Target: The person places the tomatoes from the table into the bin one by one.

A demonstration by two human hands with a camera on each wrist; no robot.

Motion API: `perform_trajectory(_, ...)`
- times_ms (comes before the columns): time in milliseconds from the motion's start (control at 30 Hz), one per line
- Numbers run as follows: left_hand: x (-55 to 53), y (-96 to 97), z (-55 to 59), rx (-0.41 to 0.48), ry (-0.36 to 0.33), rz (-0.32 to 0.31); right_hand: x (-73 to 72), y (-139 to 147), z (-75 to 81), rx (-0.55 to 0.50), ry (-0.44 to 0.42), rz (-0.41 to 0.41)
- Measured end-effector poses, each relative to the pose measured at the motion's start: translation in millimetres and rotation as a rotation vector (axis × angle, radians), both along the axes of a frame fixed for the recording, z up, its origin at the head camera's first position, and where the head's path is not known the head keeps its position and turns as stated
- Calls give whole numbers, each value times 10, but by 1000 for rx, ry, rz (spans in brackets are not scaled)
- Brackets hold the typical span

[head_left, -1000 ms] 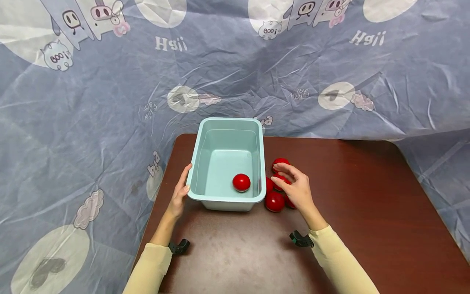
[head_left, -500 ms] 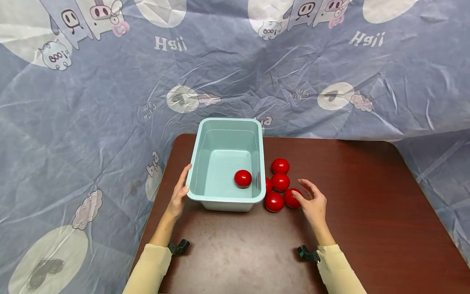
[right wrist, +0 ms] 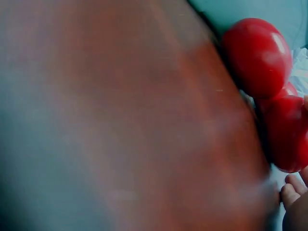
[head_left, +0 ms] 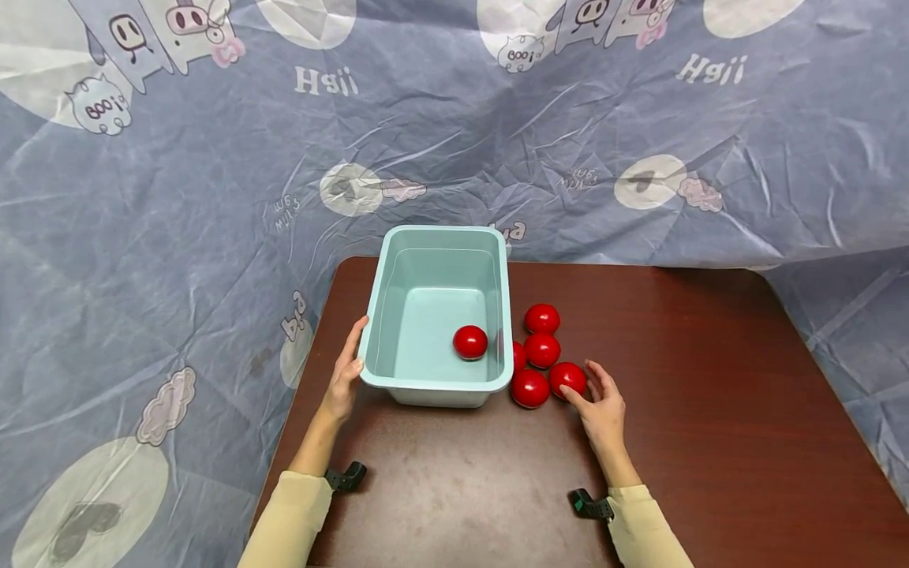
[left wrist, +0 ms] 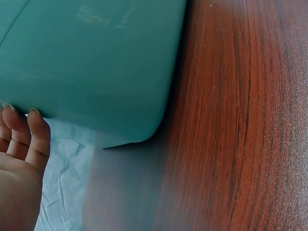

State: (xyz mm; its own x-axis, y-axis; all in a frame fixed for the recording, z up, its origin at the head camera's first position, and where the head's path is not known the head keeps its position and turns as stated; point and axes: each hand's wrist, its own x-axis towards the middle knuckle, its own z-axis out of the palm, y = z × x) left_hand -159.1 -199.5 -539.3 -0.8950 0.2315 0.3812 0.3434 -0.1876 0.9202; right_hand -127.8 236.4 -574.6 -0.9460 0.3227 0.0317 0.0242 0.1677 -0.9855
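A pale green plastic tub stands on the table with one glossy red ball inside, near its right wall. My left hand holds the tub's left rim at the near corner. In the left wrist view, its fingertips press against the tub's outer wall. Just right of the tub, several more red balls lie close together. My right hand has its thumb and fingers around the nearest right ball. The right wrist view shows fingers beside the balls, partly cut off by the frame edge.
The brown wooden table extends to the right and toward me. A printed blue-grey cloth hangs behind it and along the left side. Another red ball lies farthest back in the group.
My right hand has moved from the balls at the back to the right, then down around the nearest right ball. The ball in the tub has rolled slightly back. My left hand stays put.
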Motion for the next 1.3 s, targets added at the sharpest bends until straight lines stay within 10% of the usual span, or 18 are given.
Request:
perform_trajectory(233, -10, -6, -28, -8, -12, 8, -26, 31, -277, 81, 0, 2)
perform_trajectory(700, -2, 6, -24, 4, -11, 10, -27, -21, -323, 374, 69, -42)
perform_trajectory(1300, 10, -3, -11, 5, -4, 2, -54, -9, -66, -41, -25, -28)
